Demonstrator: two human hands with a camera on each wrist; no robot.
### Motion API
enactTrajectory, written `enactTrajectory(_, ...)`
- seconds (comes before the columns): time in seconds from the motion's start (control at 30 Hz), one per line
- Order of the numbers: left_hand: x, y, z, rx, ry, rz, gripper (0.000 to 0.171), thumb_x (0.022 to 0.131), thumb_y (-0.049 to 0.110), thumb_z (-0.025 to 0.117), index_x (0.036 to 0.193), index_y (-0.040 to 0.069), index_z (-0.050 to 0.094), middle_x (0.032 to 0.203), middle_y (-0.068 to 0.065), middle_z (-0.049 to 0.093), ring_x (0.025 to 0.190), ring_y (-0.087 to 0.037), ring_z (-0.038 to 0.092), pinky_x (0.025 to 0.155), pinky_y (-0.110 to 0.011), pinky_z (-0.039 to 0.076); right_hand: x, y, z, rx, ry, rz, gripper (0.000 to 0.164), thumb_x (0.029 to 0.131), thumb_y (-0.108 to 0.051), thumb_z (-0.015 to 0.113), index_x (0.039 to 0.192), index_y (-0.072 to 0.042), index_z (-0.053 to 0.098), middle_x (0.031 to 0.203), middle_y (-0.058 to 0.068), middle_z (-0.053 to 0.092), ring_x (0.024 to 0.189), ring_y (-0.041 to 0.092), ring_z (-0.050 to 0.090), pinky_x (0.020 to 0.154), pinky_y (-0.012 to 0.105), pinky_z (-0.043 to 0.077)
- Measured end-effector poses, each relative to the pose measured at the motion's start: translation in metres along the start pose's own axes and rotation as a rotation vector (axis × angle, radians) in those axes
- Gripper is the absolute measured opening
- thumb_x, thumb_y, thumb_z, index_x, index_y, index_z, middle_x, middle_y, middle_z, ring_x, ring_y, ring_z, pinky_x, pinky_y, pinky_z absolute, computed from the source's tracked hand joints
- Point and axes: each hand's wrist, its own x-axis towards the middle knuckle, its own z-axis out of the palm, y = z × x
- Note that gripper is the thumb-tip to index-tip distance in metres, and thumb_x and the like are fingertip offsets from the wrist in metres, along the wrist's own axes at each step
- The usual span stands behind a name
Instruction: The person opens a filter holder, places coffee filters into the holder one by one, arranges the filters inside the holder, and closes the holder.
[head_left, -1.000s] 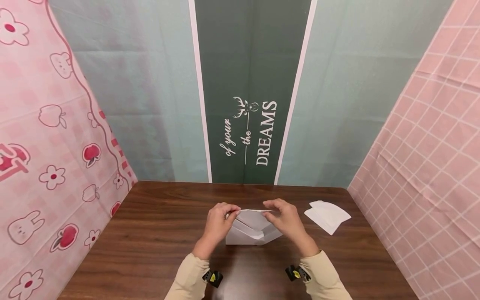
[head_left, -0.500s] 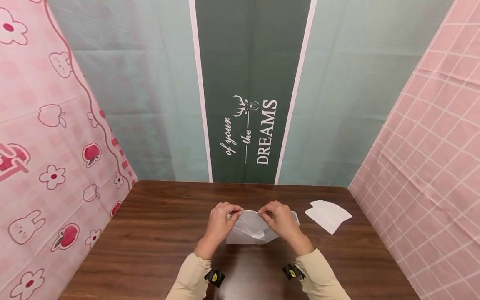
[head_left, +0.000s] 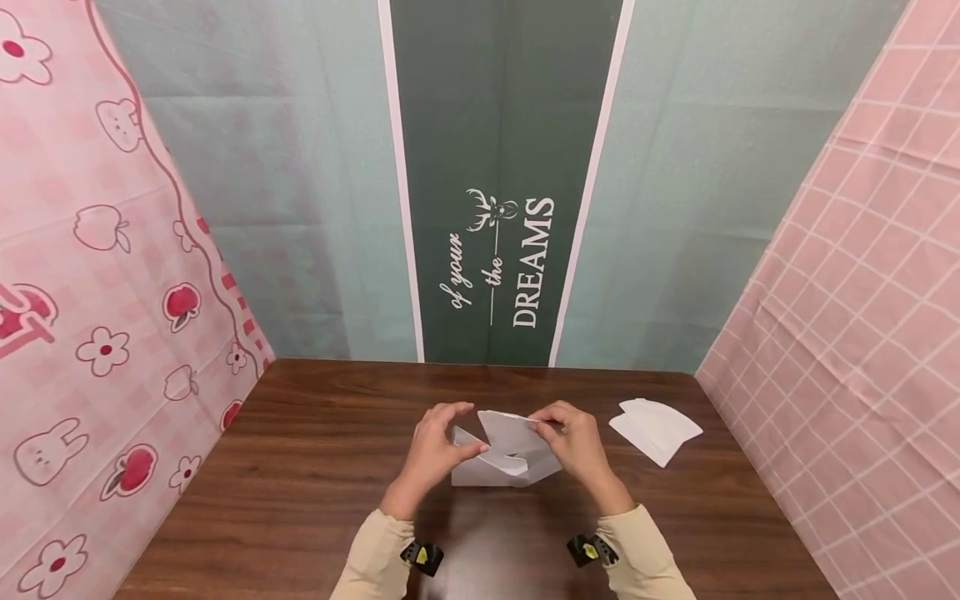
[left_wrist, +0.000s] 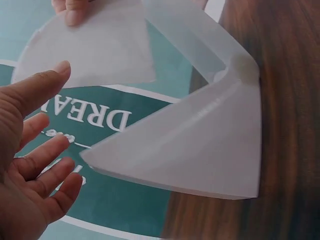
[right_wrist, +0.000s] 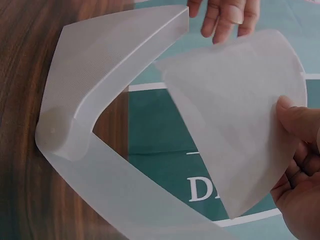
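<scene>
My right hand (head_left: 576,437) pinches a white cone-shaped coffee filter paper (right_wrist: 232,105) near its curved edge, thumb on the near face. The filter paper is raised over a translucent white case (left_wrist: 195,145) with two angled arms joined at a rounded corner, standing on the table. My left hand (head_left: 435,442) is beside it with thumb and fingers spread apart and nothing between them. In the left wrist view its thumb tip overlaps the lower edge of the filter paper. Part of the case is hidden behind my right hand in the head view.
More white filter papers (head_left: 657,432) lie fanned on the brown wooden table (head_left: 315,475) at the right. A green cloth (head_left: 502,125) with lettering hangs behind the table's back edge. Pink patterned cloths stand at both sides.
Both hands were pinching the filter paper's top edge. My left hand has let go and spread its fingers, while the paper now tilts, held by my right hand.
</scene>
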Motion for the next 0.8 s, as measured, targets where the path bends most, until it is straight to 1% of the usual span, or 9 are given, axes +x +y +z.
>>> enactTrajectory(0.07, -0.002, -0.004, 0.002, -0.015, 0.0, -0.022, 0.058, 0.064, 0.021, 0.087, 0.115, 0.007, 0.062, 0.107, -0.006, 0.061, 0.101, -0.026, 0.055, 0.082, -0.046, 0.043, -0.001, 0.001, 0.002, 0.018, 0.014, 0.026, 0.019, 0.069, 0.006, 0.077, 0.073, -0.01, 0.069, 0.071, -0.008, 0.061, 0.063, 0.007, 0.056, 0.055, 0.025, 0.047)
enactTrajectory(0.17, -0.005, -0.01, 0.004, -0.051, -0.005, -0.072, 0.06, 0.063, 0.019, 0.087, 0.116, 0.006, 0.061, 0.108, -0.007, 0.061, 0.1, -0.025, 0.056, 0.081, -0.043, 0.046, -0.003, 0.004, 0.005, 0.015, 0.023, 0.054, 0.019, 0.07, 0.006, 0.077, 0.075, -0.01, 0.067, 0.071, -0.009, 0.059, 0.063, 0.006, 0.053, 0.056, 0.025, 0.047)
enactTrajectory(0.33, -0.011, -0.022, 0.007, -0.099, -0.023, -0.144, 0.059, 0.064, 0.017, 0.087, 0.116, 0.006, 0.061, 0.108, -0.01, 0.062, 0.095, -0.024, 0.059, 0.078, -0.039, 0.049, -0.006, 0.007, 0.01, 0.018, 0.019, 0.066, 0.018, 0.072, 0.005, 0.076, 0.076, -0.01, 0.066, 0.071, -0.008, 0.058, 0.065, 0.007, 0.052, 0.057, 0.025, 0.046)
enactTrajectory(0.5, -0.014, -0.031, 0.011, -0.147, -0.017, -0.155, 0.052, 0.064, 0.01, 0.086, 0.111, 0.004, 0.063, 0.099, -0.01, 0.065, 0.089, -0.023, 0.062, 0.078, -0.04, 0.05, -0.007, 0.009, 0.015, 0.056, -0.002, 0.081, 0.018, 0.074, 0.006, 0.074, 0.077, -0.009, 0.065, 0.071, -0.007, 0.058, 0.064, 0.008, 0.051, 0.057, 0.025, 0.047)
enactTrajectory(0.53, -0.014, -0.033, 0.012, -0.148, -0.013, -0.146, 0.051, 0.064, 0.009, 0.085, 0.11, 0.003, 0.063, 0.098, -0.01, 0.066, 0.088, -0.023, 0.062, 0.077, -0.039, 0.051, -0.008, 0.01, 0.016, 0.063, -0.004, 0.085, 0.018, 0.074, 0.006, 0.074, 0.077, -0.009, 0.065, 0.071, -0.007, 0.058, 0.063, 0.008, 0.051, 0.057, 0.025, 0.047)
enactTrajectory(0.67, -0.014, -0.039, 0.014, -0.162, 0.003, -0.156, 0.046, 0.066, 0.007, 0.084, 0.107, 0.005, 0.064, 0.094, -0.008, 0.067, 0.084, -0.019, 0.063, 0.074, -0.033, 0.052, -0.009, 0.013, 0.02, 0.094, 0.003, 0.1, 0.019, 0.074, 0.008, 0.073, 0.076, -0.009, 0.065, 0.071, -0.007, 0.058, 0.063, 0.008, 0.051, 0.057, 0.025, 0.046)
enactTrajectory(0.73, -0.015, -0.041, 0.015, -0.171, -0.001, -0.16, 0.045, 0.067, 0.008, 0.084, 0.107, 0.004, 0.064, 0.093, -0.008, 0.067, 0.082, -0.019, 0.063, 0.071, -0.03, 0.052, -0.009, 0.014, 0.022, 0.105, 0.006, 0.095, 0.019, 0.073, 0.008, 0.073, 0.076, -0.009, 0.065, 0.071, -0.007, 0.058, 0.064, 0.009, 0.051, 0.057, 0.026, 0.046)
enactTrajectory(0.8, -0.015, -0.042, 0.015, -0.194, -0.01, -0.179, 0.044, 0.067, 0.009, 0.083, 0.107, 0.004, 0.064, 0.093, -0.008, 0.068, 0.082, -0.018, 0.064, 0.071, -0.028, 0.052, -0.01, 0.014, 0.024, 0.116, 0.006, 0.095, 0.019, 0.073, 0.008, 0.073, 0.077, -0.009, 0.065, 0.071, -0.007, 0.058, 0.064, 0.01, 0.052, 0.057, 0.026, 0.046)
